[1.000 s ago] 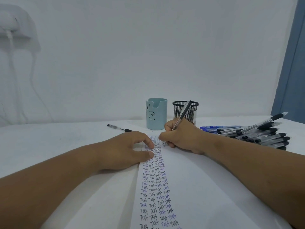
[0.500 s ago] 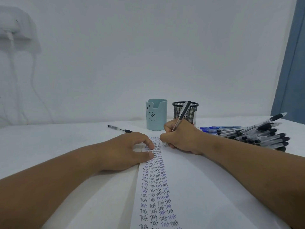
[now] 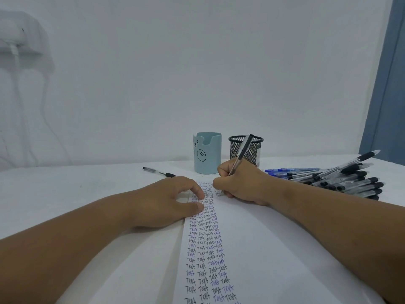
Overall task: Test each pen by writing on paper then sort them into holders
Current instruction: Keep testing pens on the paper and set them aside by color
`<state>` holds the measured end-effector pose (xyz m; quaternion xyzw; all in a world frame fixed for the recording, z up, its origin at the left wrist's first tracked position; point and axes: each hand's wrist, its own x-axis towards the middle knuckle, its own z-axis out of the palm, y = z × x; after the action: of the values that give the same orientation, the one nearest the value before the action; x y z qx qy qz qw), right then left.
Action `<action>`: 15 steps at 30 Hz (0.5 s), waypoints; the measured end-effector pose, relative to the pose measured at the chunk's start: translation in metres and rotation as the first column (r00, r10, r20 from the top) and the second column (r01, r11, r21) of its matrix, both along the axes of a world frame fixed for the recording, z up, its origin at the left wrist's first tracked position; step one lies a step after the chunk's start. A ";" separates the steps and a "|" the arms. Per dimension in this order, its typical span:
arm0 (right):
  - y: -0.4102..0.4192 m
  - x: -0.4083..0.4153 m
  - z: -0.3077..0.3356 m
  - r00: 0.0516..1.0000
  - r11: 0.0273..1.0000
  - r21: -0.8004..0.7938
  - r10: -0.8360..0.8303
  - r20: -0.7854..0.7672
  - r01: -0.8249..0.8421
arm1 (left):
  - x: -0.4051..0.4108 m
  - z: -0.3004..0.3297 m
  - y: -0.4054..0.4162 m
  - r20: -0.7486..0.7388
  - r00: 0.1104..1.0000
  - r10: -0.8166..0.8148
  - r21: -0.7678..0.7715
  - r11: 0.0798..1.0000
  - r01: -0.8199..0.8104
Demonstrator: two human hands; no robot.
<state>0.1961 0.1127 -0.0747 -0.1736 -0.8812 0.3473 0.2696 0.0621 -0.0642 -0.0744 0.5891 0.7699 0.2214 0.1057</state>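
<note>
On the white worktop (image 3: 65, 194) little has changed: my right hand (image 3: 238, 185) still grips the pen (image 3: 241, 153) writing on the paper (image 3: 252, 249) before the mesh holder (image 3: 246, 150), left hand (image 3: 168, 200) pressing it flat, so this test continues.

**Both forearms stretched forward, hands close together**

The left hand (image 3: 168, 200) lies palm down, fingers loosely bent, its forefinger and thumb tips pressing flat. The right hand (image 3: 238, 185) sits just beside it, curled into a writing grip, fingers pinched tight low down, wrist resting. Both bare forearms reach in from the near corners, angled toward each other.
</note>
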 end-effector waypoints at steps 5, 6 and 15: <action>0.002 -0.001 -0.001 0.999 0.998 0.057 -0.038 -0.023 0.039 | -0.001 0.000 0.001 -0.008 1.000 0.003 -0.006 1.000 -0.003; 0.002 -0.001 -0.001 0.999 0.997 0.061 -0.039 -0.023 0.040 | -0.001 0.000 0.001 -0.008 1.000 0.000 -0.006 1.000 0.000; 0.002 -0.001 -0.001 1.000 0.998 0.064 -0.025 -0.008 0.025 | 0.000 0.000 0.000 -0.021 1.000 -0.015 -0.007 1.000 0.015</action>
<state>0.1952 0.1142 -0.0757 -0.1746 -0.8887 0.3162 0.2824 0.0618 -0.0640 -0.0744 0.5969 0.7672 0.2118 0.1014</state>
